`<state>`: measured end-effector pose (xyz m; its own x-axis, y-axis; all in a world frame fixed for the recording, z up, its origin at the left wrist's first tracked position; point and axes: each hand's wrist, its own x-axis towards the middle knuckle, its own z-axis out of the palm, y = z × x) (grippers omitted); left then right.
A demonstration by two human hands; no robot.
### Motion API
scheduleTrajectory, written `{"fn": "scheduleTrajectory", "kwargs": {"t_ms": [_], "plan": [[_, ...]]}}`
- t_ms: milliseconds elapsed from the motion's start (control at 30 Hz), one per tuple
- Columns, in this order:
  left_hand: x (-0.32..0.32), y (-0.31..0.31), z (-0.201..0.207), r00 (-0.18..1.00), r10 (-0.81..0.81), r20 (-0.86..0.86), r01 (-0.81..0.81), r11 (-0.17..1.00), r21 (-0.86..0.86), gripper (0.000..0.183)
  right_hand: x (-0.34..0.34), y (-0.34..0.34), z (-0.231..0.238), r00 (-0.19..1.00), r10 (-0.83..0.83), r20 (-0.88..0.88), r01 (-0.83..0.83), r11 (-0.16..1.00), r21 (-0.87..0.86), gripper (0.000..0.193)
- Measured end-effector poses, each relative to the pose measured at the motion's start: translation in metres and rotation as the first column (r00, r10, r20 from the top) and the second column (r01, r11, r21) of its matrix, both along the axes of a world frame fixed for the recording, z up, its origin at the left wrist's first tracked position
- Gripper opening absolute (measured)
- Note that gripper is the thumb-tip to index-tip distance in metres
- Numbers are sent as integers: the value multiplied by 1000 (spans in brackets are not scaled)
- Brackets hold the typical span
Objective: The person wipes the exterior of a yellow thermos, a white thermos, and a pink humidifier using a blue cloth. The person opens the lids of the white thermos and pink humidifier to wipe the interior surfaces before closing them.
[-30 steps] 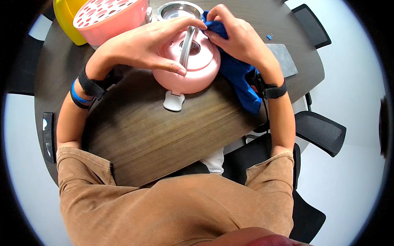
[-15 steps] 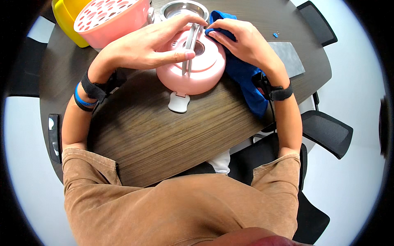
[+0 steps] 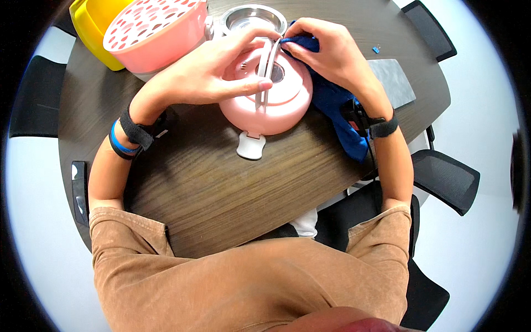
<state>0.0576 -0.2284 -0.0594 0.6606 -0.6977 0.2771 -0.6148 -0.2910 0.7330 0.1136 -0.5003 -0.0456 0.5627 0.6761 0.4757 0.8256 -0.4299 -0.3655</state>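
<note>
A round pink appliance lid (image 3: 296,110) with a white latch tab (image 3: 251,146) rests on the dark wooden table. Across its top stands a thin grey handle-like strip (image 3: 264,91), beside a small round window. My left hand (image 3: 213,77) grips this strip lengthwise, thumb at the near part and fingers at the far end. Bunched between the thumb and fingers of my right hand (image 3: 334,52) is a blue cloth (image 3: 340,119), held against the strip's far end. The rest of the cloth trails down along the lid's right side. My fingers partly cover the strip's far end.
Far left stand a pink container with a perforated white top (image 3: 155,30) and a yellow container (image 3: 91,27). Behind the lid sits a shiny metal bowl (image 3: 255,12). To the right lie a grey sheet (image 3: 394,82) and a small blue bit (image 3: 376,50). Black chairs (image 3: 447,180) surround the table.
The whole view has shifted slightly, so everything sits lower and further right. Both hands keep their grips, and the cloth in my right hand stays at the strip's far end.
</note>
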Motion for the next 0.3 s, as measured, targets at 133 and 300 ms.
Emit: {"fn": "scheduleTrajectory", "kwargs": {"t_ms": [133,300], "plan": [[-1,-2,8,1000,19,21,-20,997,69,75,-14,-1,19,999,27,25,-27,999,22,21],[5,1,-1,999,11,31,-13,999,37,80,10,-4,-8,993,35,112,-27,997,-72,23]]}}
